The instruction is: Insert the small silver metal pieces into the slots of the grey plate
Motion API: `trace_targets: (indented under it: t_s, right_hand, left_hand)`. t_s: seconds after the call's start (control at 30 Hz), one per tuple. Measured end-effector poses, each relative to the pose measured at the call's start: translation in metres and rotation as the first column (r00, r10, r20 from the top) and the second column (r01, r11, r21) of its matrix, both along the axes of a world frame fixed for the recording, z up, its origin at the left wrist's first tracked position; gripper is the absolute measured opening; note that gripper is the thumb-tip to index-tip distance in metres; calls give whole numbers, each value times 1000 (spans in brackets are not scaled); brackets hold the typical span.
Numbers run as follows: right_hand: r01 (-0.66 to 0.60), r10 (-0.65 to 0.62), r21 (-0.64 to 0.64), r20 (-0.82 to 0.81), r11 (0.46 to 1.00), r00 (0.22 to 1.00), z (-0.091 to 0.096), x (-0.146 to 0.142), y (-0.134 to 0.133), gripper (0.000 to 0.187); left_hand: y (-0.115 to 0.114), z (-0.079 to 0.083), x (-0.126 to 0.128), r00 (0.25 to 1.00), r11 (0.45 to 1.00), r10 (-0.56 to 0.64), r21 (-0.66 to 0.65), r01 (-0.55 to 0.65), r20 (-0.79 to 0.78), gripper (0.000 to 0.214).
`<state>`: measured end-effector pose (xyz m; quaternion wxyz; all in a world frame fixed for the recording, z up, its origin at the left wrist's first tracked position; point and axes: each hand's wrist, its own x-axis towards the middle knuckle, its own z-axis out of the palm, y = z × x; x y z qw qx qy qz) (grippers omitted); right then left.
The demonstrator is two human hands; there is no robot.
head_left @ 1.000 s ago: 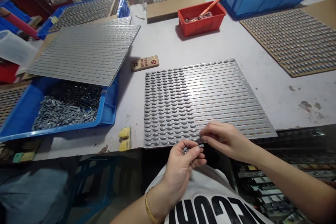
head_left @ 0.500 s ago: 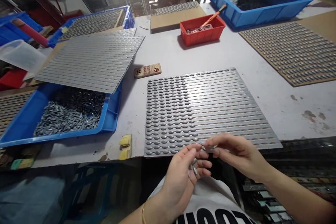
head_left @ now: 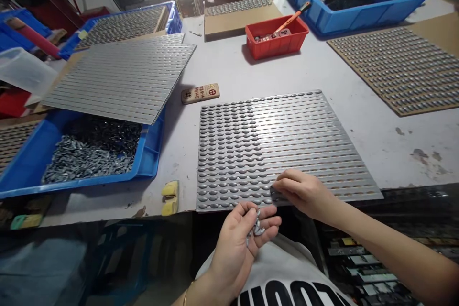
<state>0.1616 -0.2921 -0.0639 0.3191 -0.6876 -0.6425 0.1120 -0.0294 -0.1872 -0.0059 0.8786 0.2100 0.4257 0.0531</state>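
A ridged metal plate point(head_left: 287, 143) lies on the table in front of me, its left part filled with rows of small grey oval metal pieces. My left hand point(head_left: 240, 244) is cupped below the table edge and holds a few of these metal pieces point(head_left: 256, 228). My right hand point(head_left: 304, 193) rests on the plate's near edge, its fingertips pinched together and pressed on a groove at the end of a near row. Whatever the fingertips hold is hidden.
A blue bin point(head_left: 32, 162) of loose metal pieces stands at the left with another ridged plate point(head_left: 122, 79) lying across it. A red tray point(head_left: 276, 40), a blue bin point(head_left: 358, 0), filled cardboard sheets point(head_left: 401, 67) and a small wooden block point(head_left: 200, 92) surround it. Another person works at the far side.
My right hand left my left hand and went forward onto the plate's near edge. My left hand dropped a little and stayed cupped round the pieces.
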Motion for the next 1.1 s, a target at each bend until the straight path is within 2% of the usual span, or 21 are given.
trace_targets:
  t_s: [0.1, 0.53, 0.63, 0.8, 0.9, 1.1]
  right_hand:
    - [-28, 29, -16, 36, 999, 999, 1, 2, -2, 21]
    - [-69, 79, -78, 135, 995, 988, 2, 4, -6, 24]
    - [-60, 63, -45, 54, 997, 997, 12, 2, -5, 25]
    - [-90, 94, 44, -107, 995, 990, 43, -15, -2, 23]
    - [-119, 121, 52, -48, 992, 991, 51, -28, 2, 20]
    - [-118, 109, 48, 158, 992, 981, 45, -36, 1, 26]
  left_hand:
    - [0, -2, 1, 999, 999, -37, 1, 37, -5, 16]
    - [-2, -7, 7, 999, 999, -16, 49, 18, -38, 19]
    - [-4, -7, 11, 999, 999, -8, 49, 10, -34, 18]
    - [-9, -10, 17, 999, 998, 22, 63, -25, 46, 18]
    - [-12, -12, 21, 995, 996, 31, 84, -39, 92, 20]
    - [-15, -8, 27, 996, 997, 45, 56, -50, 74, 21]
